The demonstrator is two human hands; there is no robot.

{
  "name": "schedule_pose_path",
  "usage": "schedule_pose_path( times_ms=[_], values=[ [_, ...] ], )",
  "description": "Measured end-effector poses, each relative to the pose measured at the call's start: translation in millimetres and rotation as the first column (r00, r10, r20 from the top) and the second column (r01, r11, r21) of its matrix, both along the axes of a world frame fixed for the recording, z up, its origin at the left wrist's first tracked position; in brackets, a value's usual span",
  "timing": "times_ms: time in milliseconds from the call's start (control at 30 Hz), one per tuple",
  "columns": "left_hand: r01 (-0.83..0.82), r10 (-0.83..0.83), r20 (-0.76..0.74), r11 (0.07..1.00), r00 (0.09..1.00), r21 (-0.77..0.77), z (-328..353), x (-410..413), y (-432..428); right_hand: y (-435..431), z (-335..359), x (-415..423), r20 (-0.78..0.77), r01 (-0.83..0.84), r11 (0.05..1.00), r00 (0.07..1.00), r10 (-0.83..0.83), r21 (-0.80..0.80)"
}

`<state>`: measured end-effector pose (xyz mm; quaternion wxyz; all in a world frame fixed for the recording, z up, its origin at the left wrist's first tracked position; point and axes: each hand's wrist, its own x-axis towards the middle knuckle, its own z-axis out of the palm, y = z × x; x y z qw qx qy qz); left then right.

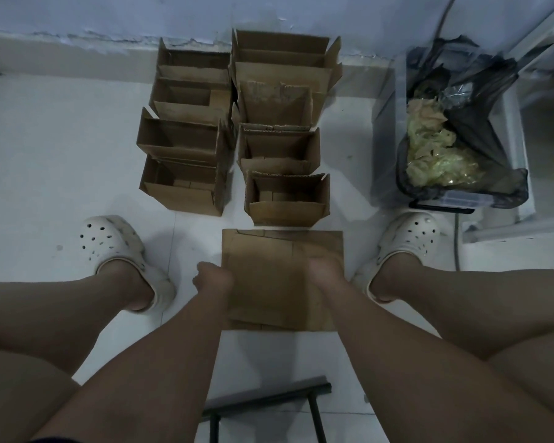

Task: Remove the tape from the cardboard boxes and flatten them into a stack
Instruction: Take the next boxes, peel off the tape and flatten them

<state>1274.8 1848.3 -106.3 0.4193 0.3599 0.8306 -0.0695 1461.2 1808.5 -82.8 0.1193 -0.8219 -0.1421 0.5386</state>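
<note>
A flattened cardboard stack lies on the white floor between my feet. My left hand is at its left edge with fingers curled, gripping that edge. My right hand rests on top of the stack's right part, slightly blurred, its fingers lying forward on the cardboard. Beyond the stack stand several open brown cardboard boxes in two columns, the nearest ones at the left and at the right, with their top flaps up. I see no tape on them from here.
A clear bin lined with a black bag stands at the right and holds crumpled tape. My feet in white clogs flank the stack. A dark metal frame lies below my arms. A wall runs behind the boxes.
</note>
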Motion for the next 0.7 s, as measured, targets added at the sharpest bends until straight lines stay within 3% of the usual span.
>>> schedule_pose_path(
  times_ms=[100,167,267,333,600,700],
  values=[
    [-0.036,0.026,0.083,0.991,0.996,0.127,8,8,3,7,6,-4,-0.076,0.094,0.995,0.993,-0.092,0.024],
    [-0.048,0.005,0.242,0.984,0.97,0.171,16,20,1,8,14,-8,-0.205,0.185,0.981,0.964,-0.169,0.063],
    [-0.247,0.169,0.544,0.966,0.822,0.074,28,40,-4,10,25,-13,-0.367,0.225,0.971,0.913,-0.18,0.083],
    [-0.329,0.237,0.635,0.944,0.735,0.029,34,48,-4,11,30,-15,-0.438,0.24,0.963,0.884,-0.164,0.124],
    [-0.256,0.113,0.745,0.963,0.657,0.08,61,59,6,21,48,-6,-0.245,0.113,0.911,0.969,-0.014,0.396],
    [-0.316,0.142,0.781,0.946,0.608,0.074,75,66,12,30,58,-2,-0.184,0.184,0.874,0.977,-0.111,0.45]
  ],
)
